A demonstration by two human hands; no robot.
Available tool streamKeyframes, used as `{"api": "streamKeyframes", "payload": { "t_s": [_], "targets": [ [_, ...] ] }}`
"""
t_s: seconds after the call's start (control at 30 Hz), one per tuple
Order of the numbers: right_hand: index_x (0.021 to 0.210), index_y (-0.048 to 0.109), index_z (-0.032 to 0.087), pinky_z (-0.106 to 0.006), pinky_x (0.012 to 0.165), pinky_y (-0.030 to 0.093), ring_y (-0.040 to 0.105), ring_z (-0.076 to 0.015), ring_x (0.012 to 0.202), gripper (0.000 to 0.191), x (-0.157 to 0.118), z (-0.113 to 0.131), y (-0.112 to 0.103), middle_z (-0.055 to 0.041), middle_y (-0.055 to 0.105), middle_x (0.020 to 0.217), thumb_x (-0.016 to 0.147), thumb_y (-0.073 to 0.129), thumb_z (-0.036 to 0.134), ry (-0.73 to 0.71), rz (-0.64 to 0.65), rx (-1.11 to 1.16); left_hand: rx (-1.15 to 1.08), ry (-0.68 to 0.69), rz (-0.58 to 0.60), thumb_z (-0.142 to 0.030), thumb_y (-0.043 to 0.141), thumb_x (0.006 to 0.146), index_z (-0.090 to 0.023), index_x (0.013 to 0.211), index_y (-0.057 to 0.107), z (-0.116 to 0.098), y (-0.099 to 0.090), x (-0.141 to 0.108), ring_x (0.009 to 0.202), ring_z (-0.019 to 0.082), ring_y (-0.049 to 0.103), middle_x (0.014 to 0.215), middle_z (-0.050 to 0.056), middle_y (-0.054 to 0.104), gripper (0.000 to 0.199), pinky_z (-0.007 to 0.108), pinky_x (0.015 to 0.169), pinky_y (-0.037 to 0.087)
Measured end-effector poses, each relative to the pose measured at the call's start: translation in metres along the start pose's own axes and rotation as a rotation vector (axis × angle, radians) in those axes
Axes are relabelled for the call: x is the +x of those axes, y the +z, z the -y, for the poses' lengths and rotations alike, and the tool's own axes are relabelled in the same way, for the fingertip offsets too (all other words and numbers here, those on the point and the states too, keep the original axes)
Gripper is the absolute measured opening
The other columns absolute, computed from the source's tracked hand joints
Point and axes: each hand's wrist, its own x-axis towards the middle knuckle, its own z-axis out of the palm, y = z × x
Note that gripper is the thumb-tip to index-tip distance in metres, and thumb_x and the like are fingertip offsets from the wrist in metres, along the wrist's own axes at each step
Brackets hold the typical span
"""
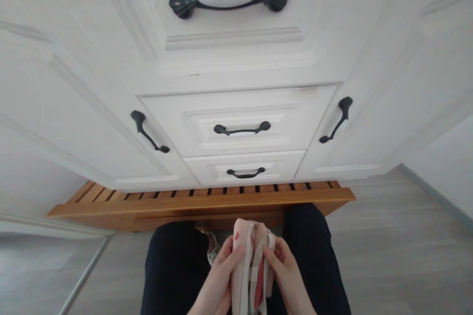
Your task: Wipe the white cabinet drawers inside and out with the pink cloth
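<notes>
White cabinet (236,64): three drawers stacked between two doors, all closed, so contents cannot be seen; dark handles throughout. Wooden slatted rack (199,199) lies low along the cabinet's foot. Dark trousers (173,266) frame the lower view. Pink cloth (251,266) with red marks hangs bunched between the knees, pinched from both sides, probably to keep its folds together. Left hand (218,275) and right hand (286,270): fingers closed on the cloth.
</notes>
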Motion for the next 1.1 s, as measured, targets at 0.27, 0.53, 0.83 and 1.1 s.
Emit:
{"api": "streamKeyframes", "payload": {
  "t_s": [0.27, 0.53, 0.83, 1.1],
  "targets": [
    [0.100, 0.067, 0.023, -0.039, 0.094, 0.050, 0.066, -0.0259, 0.101, 0.041, -0.006, 0.029, 0.009, -0.0059, 0.071, 0.103, 0.074, 0.079, 0.052, -0.050, -0.013, -0.039, -0.171, -0.147, 0.217, -0.036, 0.068, 0.091, -0.018, 0.114, 0.066, -0.008, -0.020, 0.003, 0.107, 0.025, 0.068, 0.108, 0.007, 0.073, 0.029, 0.038, 0.100, 0.049],
    [0.085, 0.073, 0.021, -0.052, 0.113, 0.035, 0.047, -0.0368, 0.136, 0.037, -0.003, 0.030, -0.001, -0.0129, 0.055, 0.144, 0.073, 0.077, 0.056, -0.161, 0.166, -0.208, 0.083, -0.074, 0.254, -0.033, 0.075, 0.085, -0.024, 0.128, 0.058, -0.007, -0.027, -0.003, 0.099, 0.023, 0.068, 0.113, 0.008, 0.070, 0.047, 0.035, 0.089, 0.050],
    [0.079, 0.059, 0.021, -0.030, 0.067, 0.046, 0.054, -0.0188, 0.070, 0.035, -0.008, 0.020, -0.010, 0.0000, 0.056, 0.073, 0.083, 0.062, 0.056, -0.093, -0.062, -0.369, 1.025, 0.476, -0.007, -0.040, 0.065, 0.083, -0.021, 0.085, 0.060, -0.034, -0.042, 0.009, 0.075, 0.017, 0.055, 0.080, -0.002, 0.059, 0.019, 0.028, 0.069, 0.042],
    [0.070, 0.035, 0.025, -0.026, 0.059, 0.038, 0.041, -0.0140, 0.062, 0.035, -0.002, 0.003, 0.015, 0.0064, 0.038, 0.065, 0.079, 0.064, 0.043, -0.187, -0.302, -0.427, 1.239, 0.796, -0.212, -0.027, 0.055, 0.085, -0.025, 0.074, 0.045, 0.004, -0.031, 0.007, 0.065, 0.015, 0.048, 0.071, -0.005, 0.047, 0.015, 0.027, 0.062, 0.039]
  ]
}}
